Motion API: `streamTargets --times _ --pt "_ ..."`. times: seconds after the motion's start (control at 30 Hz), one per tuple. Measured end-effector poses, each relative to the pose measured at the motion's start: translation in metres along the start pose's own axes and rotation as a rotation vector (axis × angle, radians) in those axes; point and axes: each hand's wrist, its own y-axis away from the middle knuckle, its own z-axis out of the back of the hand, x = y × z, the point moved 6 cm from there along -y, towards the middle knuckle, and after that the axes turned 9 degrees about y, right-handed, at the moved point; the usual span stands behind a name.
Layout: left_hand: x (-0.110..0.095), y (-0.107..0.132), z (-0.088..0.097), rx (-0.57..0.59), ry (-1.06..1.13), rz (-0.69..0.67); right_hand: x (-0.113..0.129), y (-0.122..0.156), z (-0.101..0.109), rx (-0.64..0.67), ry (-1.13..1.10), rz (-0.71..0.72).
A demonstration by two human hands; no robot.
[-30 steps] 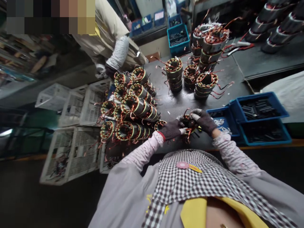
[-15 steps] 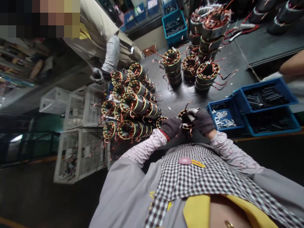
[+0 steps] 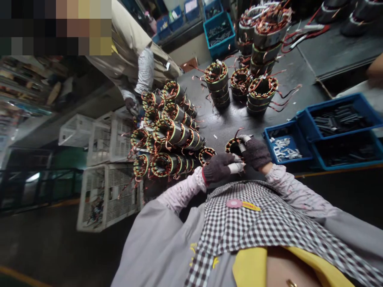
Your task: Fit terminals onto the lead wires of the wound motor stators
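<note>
A motor stator (image 3: 229, 146), a ring with copper windings and loose wire ends, stands upright on the dark bench close to my apron. My left hand (image 3: 223, 165), in a dark glove with white-wrapped fingertips, is closed at its near rim; the fingers hide that part. On the other side, my right hand (image 3: 254, 152), gloved the same way, grips the right rim with fingers reaching over the opening. Just left of my left hand sits another stator (image 3: 206, 154). Whatever small piece may lie under my fingertips is hidden.
Stacked stators (image 3: 167, 131) lie sideways on the left. Several stand upright (image 3: 217, 81) farther back. Blue bins (image 3: 311, 137) at the right hold white and dark pieces. White crates (image 3: 109, 199) stand left of the bench. A co-worker's gloved hand (image 3: 131, 104) is at the far left stack.
My left hand's wrapped fingers have stretched rightward across the stator's near rim. My right hand stays at the right rim. The view has shifted slightly, and the co-worker's hand has moved a little.
</note>
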Motion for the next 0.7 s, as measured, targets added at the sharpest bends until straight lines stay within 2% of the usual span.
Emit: streamTargets --times 0.07,0.13,0.23,0.33,0.4,0.43,0.53,0.57,0.63,0.7 --pt "0.008 0.000 0.017 -0.191 0.250 0.018 -0.005 0.001 0.004 0.014 -0.182 -0.023" --pt "0.024 -0.004 0.024 -0.287 0.400 0.082 -0.007 0.004 0.010 0.062 -0.459 -0.033" --pt "0.044 -0.016 0.013 -0.180 0.629 0.133 0.009 0.009 0.021 0.188 -0.759 0.020" --pt "0.049 -0.023 0.002 -0.070 0.673 0.147 0.030 0.012 0.036 0.209 -0.753 0.101" --pt "0.045 -0.025 0.001 -0.029 0.553 0.155 0.030 0.011 0.047 0.128 -0.710 0.083" --pt "0.041 -0.025 0.004 -0.043 0.456 0.134 0.022 0.011 0.052 0.063 -0.712 0.033" --pt "0.024 -0.027 0.015 -0.167 0.018 -0.002 -0.024 0.017 0.053 -0.166 -0.816 -0.212" --pt "0.019 -0.028 0.011 -0.162 -0.151 -0.038 -0.040 0.021 0.048 -0.219 -0.847 -0.287" --pt "0.016 -0.032 -0.013 -0.054 -0.452 -0.044 -0.060 0.025 0.031 -0.254 -0.878 -0.394" --pt "0.020 -0.037 -0.043 0.026 -0.610 0.018 -0.062 0.022 0.012 -0.247 -0.872 -0.434"
